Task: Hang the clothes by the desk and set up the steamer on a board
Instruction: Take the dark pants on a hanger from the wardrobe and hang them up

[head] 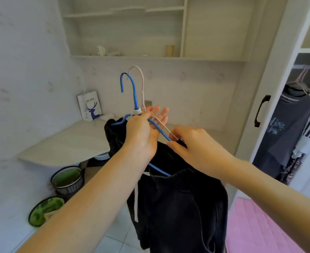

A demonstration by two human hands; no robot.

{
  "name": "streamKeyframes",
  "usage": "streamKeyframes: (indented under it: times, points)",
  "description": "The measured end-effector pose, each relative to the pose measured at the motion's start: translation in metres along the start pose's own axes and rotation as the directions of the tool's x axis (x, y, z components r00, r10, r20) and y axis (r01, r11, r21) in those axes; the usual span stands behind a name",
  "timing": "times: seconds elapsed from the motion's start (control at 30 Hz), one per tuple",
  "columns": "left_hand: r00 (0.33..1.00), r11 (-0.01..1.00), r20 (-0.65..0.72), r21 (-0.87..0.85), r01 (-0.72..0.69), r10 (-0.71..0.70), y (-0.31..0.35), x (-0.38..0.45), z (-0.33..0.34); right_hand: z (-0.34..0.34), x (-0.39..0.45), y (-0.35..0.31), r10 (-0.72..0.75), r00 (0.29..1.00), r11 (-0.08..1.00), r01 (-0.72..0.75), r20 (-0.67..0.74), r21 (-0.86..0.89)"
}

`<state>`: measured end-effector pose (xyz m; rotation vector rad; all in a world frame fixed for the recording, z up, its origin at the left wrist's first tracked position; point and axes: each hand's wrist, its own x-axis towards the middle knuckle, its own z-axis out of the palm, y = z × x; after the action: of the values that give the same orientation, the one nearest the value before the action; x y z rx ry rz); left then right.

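At the lower left of the frame two green-lined bins [67,178] stood on the floor under the surface [66,143], which ran along the left wall with a paper bag [90,106] on its far end. Just left of centre the left hand [141,136] carried two hangers together, a blue hanger [132,88] and a pink hanger [141,83], hooks upright; its grip looked loose, fingertips straight, the wires resting across the palm. Black clothes [179,207] hung below, mid-frame. Right of centre the right hand [194,147] pinched narrowly at the hangers' right arms, where blue and pink wire met the cloth. Likely the two hangers needed separating: the left should steady both necks while the right eased one wire free without dragging the garment off. At far right an open wardrobe [285,125] showed hung shirts.
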<state>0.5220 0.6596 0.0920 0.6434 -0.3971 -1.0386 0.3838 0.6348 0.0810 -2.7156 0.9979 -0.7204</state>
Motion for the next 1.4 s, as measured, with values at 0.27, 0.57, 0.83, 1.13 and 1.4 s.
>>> streamKeyframes:
  times: [0.27, 0.57, 0.83, 1.13, 1.4]
  points:
    - [0.999, 0.988, -0.031, 0.151, -0.027, 0.032, 0.051, 0.038, -0.054, 0.063, 0.071, -0.038, -0.024, 1.000, 0.995, 0.022, -0.018, -0.099]
    - [0.979, 0.854, -0.077, 0.505, -0.127, 0.191, 0.092, 0.081, -0.117, 0.124, 0.138, -0.065, -0.054, 0.998, 0.965, 0.063, -0.038, 0.256]
    - [0.979, 0.680, -0.025, 0.723, -0.121, 0.201, 0.124, 0.134, -0.168, 0.170, 0.203, -0.065, -0.069, 0.996, 0.918, 0.082, -0.049, 0.389]
    - [0.984, 0.560, -0.107, 0.829, 0.008, 0.143, 0.184, 0.186, -0.208, 0.203, 0.298, -0.030, -0.117, 0.993, 0.888, 0.107, -0.006, 0.448]
    - [0.756, 0.283, -0.099, 0.952, -0.117, 0.647, 0.206, 0.259, -0.262, 0.221, 0.374, 0.004, -0.198, 0.980, 0.858, 0.162, 0.022, 0.488]
